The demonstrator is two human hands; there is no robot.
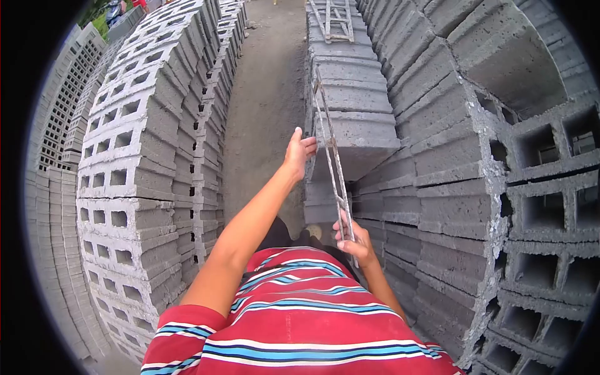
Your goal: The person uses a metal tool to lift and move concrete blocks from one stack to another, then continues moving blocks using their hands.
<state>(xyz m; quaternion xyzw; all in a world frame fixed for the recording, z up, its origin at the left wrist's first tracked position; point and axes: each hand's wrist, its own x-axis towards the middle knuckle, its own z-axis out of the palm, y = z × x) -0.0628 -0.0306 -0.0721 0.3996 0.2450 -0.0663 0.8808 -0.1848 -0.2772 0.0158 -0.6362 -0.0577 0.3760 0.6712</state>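
Note:
My right hand (356, 242) is wrapped round the near end of a long, narrow metal frame (337, 161) with two parallel rails and a few short crossbars. The frame slants up and forward, its far end overlapping a row of grey concrete blocks (362, 128). Beside the frame's left rail, my left hand (297, 154) reaches forward with thumb raised and fingers stretched toward the side of the nearest block. Nothing shows in its palm.
Tall stacks of hollow blocks (134, 134) line the left side. Another high wall of blocks (450, 206) rises close on my right. Between them runs a dirt path (257, 81). Farther along the row lies a second metal frame (327, 25).

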